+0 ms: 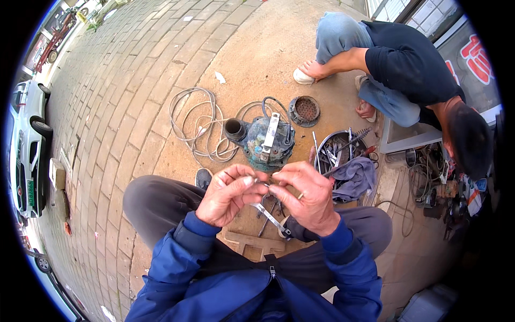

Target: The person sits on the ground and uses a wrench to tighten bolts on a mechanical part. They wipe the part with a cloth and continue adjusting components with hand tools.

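My left hand (228, 196) and my right hand (310, 197) meet fingertip to fingertip in front of me. Both pinch at a small, thin metallic piece (262, 184), too small for me to name and partly hidden by the fingers. Just beyond them stands a worn, dark green pump (264, 146) with a black outlet pipe at its left and a light metal bar across its top. Below the hands a long silver tool (272, 218) slants down to the right, and it looks like a wrench. Other slender tools lie close to it, partly covered.
Loops of grey cable (201, 126) lie left of the pump. A round rusty strainer (306, 110) sits behind it. To the right are a tub of tools (325, 147) and a purple-grey cloth (354, 180). Another person (397, 70) crouches at the upper right beside piled parts.
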`<state>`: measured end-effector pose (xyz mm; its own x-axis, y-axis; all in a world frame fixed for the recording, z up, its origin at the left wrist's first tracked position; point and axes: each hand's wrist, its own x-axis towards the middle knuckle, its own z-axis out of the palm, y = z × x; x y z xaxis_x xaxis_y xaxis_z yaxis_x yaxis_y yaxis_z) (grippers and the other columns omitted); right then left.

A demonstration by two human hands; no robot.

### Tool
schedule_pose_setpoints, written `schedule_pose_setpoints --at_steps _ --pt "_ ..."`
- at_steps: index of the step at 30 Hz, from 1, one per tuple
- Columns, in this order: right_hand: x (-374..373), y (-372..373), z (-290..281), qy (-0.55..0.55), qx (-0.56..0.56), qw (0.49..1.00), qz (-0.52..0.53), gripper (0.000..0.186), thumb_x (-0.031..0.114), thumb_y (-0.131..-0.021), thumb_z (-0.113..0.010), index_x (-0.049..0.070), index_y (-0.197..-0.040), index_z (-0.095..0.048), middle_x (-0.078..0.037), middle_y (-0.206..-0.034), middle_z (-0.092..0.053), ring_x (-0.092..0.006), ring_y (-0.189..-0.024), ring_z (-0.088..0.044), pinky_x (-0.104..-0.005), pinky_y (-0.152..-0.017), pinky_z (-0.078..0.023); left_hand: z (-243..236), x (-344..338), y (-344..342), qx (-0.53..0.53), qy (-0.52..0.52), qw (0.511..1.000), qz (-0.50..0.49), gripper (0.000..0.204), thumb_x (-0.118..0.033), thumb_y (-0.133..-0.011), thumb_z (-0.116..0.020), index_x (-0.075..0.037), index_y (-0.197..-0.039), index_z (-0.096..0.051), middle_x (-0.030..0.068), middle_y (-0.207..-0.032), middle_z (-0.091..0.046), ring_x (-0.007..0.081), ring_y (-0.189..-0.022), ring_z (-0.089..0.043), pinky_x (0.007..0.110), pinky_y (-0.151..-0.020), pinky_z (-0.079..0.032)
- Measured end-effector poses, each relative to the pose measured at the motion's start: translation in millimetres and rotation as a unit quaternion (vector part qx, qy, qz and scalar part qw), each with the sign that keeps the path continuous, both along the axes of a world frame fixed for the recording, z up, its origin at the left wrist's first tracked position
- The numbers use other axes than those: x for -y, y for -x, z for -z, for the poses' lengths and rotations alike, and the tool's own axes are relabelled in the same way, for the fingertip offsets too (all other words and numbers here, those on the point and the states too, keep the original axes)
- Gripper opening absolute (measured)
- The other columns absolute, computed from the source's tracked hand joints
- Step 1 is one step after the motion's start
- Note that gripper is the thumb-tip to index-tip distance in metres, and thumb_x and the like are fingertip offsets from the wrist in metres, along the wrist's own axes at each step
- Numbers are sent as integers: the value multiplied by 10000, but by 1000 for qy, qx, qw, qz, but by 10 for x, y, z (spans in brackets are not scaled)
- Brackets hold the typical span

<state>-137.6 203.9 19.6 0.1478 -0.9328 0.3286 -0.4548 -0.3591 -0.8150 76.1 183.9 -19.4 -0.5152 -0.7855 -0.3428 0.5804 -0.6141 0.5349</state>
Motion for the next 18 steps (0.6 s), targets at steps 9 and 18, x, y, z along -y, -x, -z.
schedule_pose_setpoints --at_steps 9,18 --pt "691 211 91 -86 -146 984 -59 149 72 -858 -740 -8 -976 -699 -171 -941 -660 -366 -834 -680 -428 -735 -549 905 433 -179 455 108 882 -64 186 -124 -958 -729 31 -1060 -713 32 -850 -697 97 -697 -648 241 -642 -547" --pt "686 210 158 -42 -182 981 -42 132 91 -878 -719 16 -975 -670 -173 -927 -624 -397 -843 -665 -470 -713 -534 1019 514 54 634 276 721 -47 199 -87 -859 -757 -2 -1040 -753 156 -805 -694 237 -726 -699 349 -691 -546"
